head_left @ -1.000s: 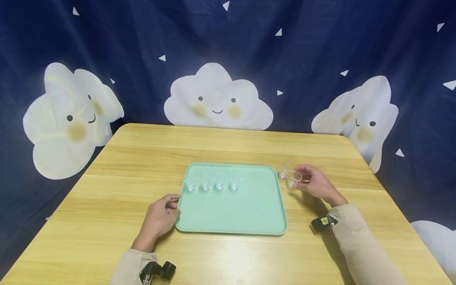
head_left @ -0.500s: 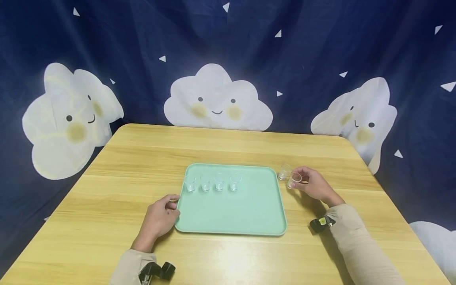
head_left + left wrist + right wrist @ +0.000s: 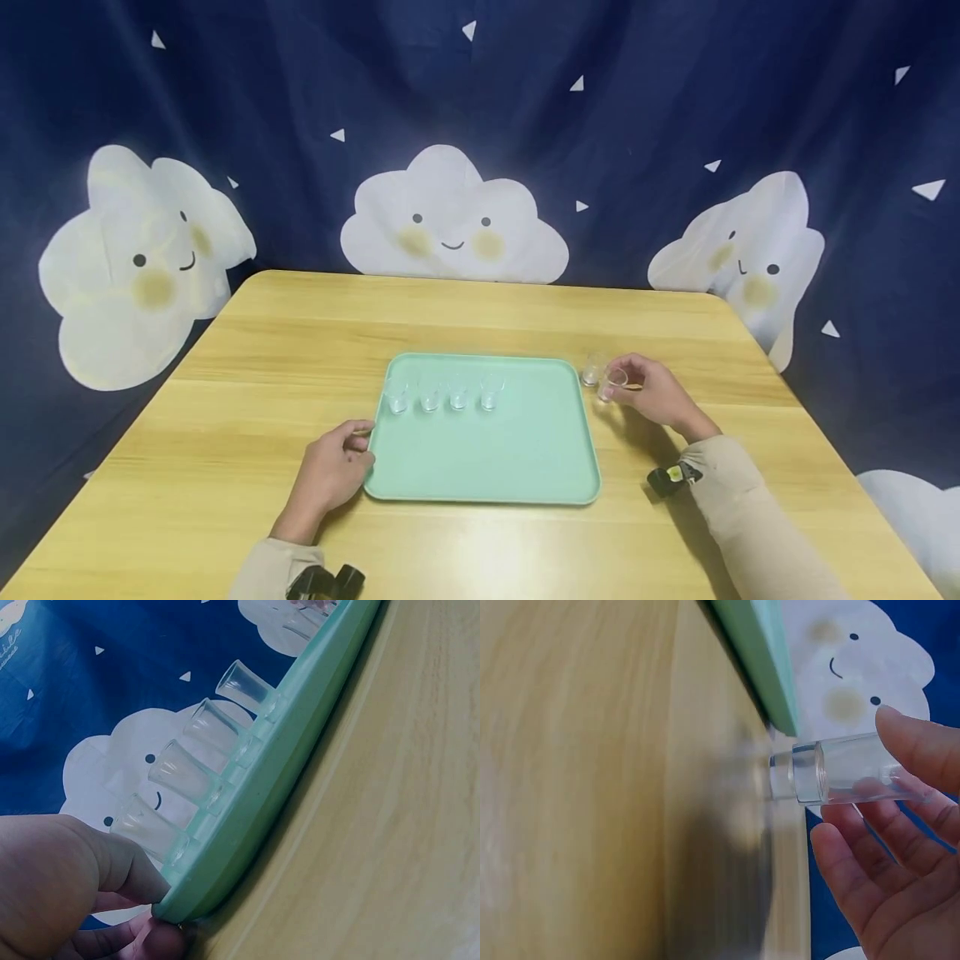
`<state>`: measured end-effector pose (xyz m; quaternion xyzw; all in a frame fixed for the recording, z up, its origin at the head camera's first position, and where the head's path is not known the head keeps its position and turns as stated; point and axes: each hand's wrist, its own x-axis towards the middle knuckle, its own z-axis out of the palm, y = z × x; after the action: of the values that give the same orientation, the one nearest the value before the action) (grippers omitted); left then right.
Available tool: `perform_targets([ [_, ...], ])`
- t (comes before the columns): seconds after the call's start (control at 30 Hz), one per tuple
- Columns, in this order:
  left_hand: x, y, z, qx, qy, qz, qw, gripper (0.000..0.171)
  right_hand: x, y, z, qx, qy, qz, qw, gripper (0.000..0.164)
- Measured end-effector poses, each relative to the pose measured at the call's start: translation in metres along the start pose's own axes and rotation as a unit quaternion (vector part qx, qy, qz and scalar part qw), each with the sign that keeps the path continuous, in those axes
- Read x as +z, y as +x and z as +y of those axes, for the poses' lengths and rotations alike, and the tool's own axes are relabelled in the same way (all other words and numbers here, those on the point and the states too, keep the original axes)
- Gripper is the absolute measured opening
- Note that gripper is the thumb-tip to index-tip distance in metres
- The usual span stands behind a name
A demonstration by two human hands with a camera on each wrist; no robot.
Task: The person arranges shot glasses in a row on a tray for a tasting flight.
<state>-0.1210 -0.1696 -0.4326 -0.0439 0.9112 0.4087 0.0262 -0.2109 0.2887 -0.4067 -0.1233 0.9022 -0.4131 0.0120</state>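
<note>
My left hand pinches the left rim of a pale green tray, thumb on top and fingers below in the left wrist view. Several clear shot glasses stand upright in a row on the tray's far left part. Beyond the tray's right edge, my right hand grips another clear shot glass between thumb and fingers, mouth up. In the right wrist view its base shows higher than that of a second loose shot glass, which stands on the table just behind it, mostly hidden there.
The tray lies flat on a light wooden table. Behind the table hangs a dark blue curtain with printed clouds. Each sleeve carries a small black device, such as the right one.
The head view has tilted up slightly, so everything sits lower in it. The gripped shot glass has shifted very slightly left and up; the left hand stays on the tray rim.
</note>
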Motion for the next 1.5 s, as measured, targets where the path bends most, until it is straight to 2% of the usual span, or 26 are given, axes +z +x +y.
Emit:
perform_targets([
  [0.17,0.001,-0.002,-0.003,0.003,-0.003,0.002,1.0,0.04,0.004,-0.001,-0.005,0.002,0.004,0.004,1.0,0.034],
  [0.67,0.002,0.002,0.0,0.006,-0.016,-0.005,0.9999,0.04,0.004,0.009,-0.018,-0.027,0.006,-0.002,1.0,0.034],
  [0.97,0.001,0.001,-0.001,0.004,-0.012,-0.004,0.9999,0.04,0.015,0.013,-0.031,-0.05,0.029,-0.007,0.998,0.031],
  [1.23,0.0,0.001,-0.001,0.008,-0.006,0.0,1.0,0.04,0.026,0.016,-0.05,-0.049,0.042,-0.022,0.998,0.034],
  [1.5,0.0,0.0,-0.002,0.008,-0.009,0.0,0.9999,0.04,0.04,0.026,-0.045,-0.06,0.08,-0.04,0.994,0.033],
])
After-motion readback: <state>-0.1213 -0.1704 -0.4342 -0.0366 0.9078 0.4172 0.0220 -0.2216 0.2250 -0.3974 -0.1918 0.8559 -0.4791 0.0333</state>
